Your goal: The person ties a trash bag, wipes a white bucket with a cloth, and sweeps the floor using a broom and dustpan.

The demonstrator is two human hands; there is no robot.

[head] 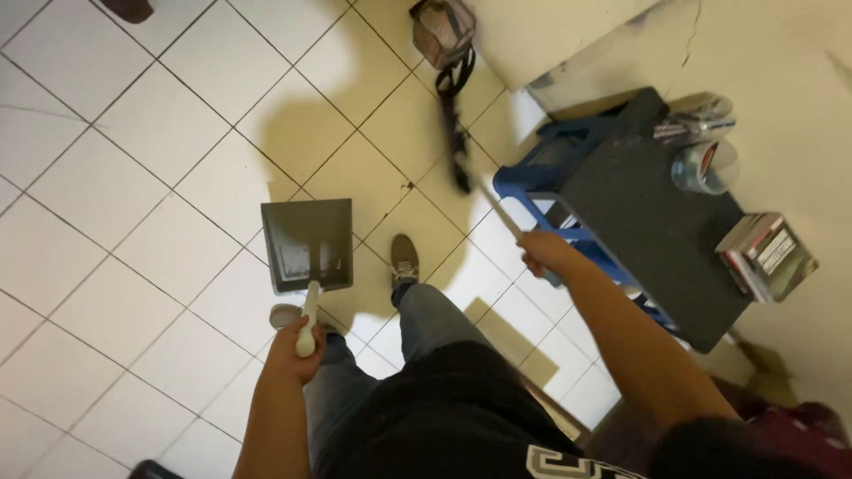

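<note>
1. Nearest the camera, the person's dark shirt and grey trousers fill the bottom of the view, with both forearms reaching out from them over the white tiled floor.
2. The left hand is wrapped in a fist round the pale handle of a grey dustpan. The pan's long axis runs straight away from that hand, its flat square tray held above the tiles with the open edge at the far end.
3. Just right of the pan, one grey shoe stands on the floor; the other foot is mostly hidden behind the left hand.
4. The right hand is closed round the pale shaft of a broom. The shaft slants up and to the left from that hand, ending in a dark head near a small bin at the foot of the wall.
5. The broom head lies well beyond the dustpan's open edge, to its right; the right hand is the nearer one to it.
6. Right of the broom, a blue stool carries a dark board with a tape roll and a small box.
</note>
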